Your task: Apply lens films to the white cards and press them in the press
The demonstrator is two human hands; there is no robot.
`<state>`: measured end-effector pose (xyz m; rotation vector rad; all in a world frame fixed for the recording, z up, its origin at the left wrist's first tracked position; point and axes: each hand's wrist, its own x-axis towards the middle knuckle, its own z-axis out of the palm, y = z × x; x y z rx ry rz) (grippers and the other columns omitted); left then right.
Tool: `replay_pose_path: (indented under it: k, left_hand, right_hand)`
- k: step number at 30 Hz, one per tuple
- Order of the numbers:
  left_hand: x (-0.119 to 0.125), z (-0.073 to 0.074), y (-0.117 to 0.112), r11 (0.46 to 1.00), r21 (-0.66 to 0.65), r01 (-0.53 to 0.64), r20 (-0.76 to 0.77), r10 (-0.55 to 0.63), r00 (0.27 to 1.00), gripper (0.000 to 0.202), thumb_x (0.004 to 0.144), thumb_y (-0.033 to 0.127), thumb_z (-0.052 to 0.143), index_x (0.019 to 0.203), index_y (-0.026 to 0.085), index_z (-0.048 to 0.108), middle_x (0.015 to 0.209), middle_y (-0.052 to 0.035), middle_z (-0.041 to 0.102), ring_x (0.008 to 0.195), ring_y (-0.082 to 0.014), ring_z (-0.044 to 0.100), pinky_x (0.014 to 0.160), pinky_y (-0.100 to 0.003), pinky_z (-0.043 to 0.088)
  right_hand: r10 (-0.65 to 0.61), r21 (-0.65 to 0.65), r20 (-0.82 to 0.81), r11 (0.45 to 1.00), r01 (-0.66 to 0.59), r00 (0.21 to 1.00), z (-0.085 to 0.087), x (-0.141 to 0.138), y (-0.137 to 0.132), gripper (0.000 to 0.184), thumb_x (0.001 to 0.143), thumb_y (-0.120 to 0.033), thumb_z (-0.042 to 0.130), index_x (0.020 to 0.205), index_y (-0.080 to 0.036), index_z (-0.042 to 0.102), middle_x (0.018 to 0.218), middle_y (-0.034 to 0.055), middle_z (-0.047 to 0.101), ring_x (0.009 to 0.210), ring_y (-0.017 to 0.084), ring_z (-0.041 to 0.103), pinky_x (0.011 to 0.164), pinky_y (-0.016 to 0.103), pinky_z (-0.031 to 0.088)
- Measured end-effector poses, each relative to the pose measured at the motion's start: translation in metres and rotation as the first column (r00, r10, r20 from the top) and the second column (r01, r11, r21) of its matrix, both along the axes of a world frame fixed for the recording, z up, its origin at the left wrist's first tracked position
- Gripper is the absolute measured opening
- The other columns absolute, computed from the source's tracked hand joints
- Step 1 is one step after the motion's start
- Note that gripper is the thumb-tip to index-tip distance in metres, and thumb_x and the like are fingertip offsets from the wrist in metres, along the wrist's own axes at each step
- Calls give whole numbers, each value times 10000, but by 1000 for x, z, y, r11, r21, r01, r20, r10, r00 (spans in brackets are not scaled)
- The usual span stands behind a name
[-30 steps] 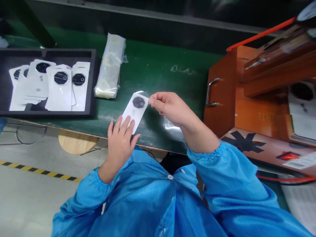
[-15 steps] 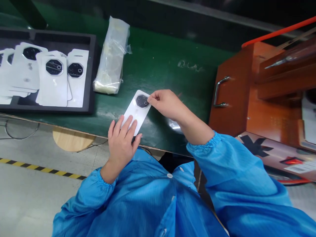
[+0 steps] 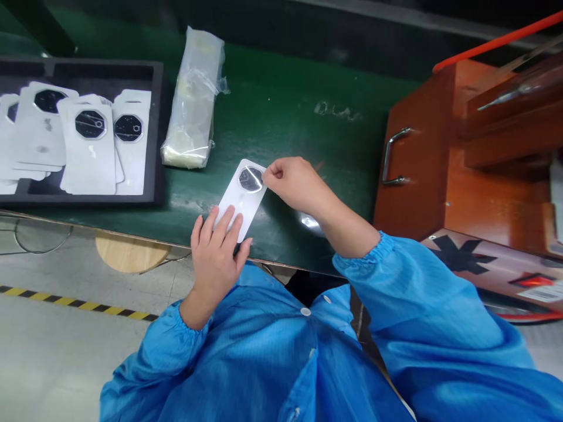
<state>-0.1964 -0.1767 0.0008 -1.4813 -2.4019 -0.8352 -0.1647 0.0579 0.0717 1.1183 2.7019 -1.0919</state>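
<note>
A white phone back cover [image 3: 243, 197] with a dark octagonal camera window lies on the green conveyor belt [image 3: 281, 123] near its front edge. My left hand [image 3: 216, 253] presses flat on the cover's near end, fingers spread. My right hand [image 3: 294, 183] pinches a small clear film at the window on the cover's far end; the film shines over the dark octagon.
A black tray [image 3: 158, 140] with several white back covers stands at the left. A clear plastic bag [image 3: 192, 102] of parts lies beside it. An orange-brown cabinet [image 3: 422, 170] with a metal handle stands at the right. A piece of clear film [image 3: 310, 221] lies under my right wrist.
My right hand came down from above the cover to its camera window, and the film now lies over the octagon. My left hand stays pressed on the cover.
</note>
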Motion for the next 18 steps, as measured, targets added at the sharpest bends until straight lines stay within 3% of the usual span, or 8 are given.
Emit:
replay_pose_path:
  k: [14,18]
  left_hand:
    - [-3,1,-1,1000,-27,10,-54,-11,998,458,1033,369,693,1449,178,673,1532,-128,680,1495,-350,564,1308,-512,304]
    - [-2,1,-2,1000,-28,8,-44,-9,999,453,1036,368,689,1452,189,673,1531,-122,682,1504,-342,556,1307,-512,307]
  right_hand:
    - [-2,84,54,996,-3,999,0,-6,-5,173,906,-99,631,787,-169,736,820,83,744,807,256,706,837,368,536]
    - [-8,96,70,995,2,998,-2,-5,-6,163,934,-165,663,776,-188,694,819,80,737,831,272,714,848,386,543]
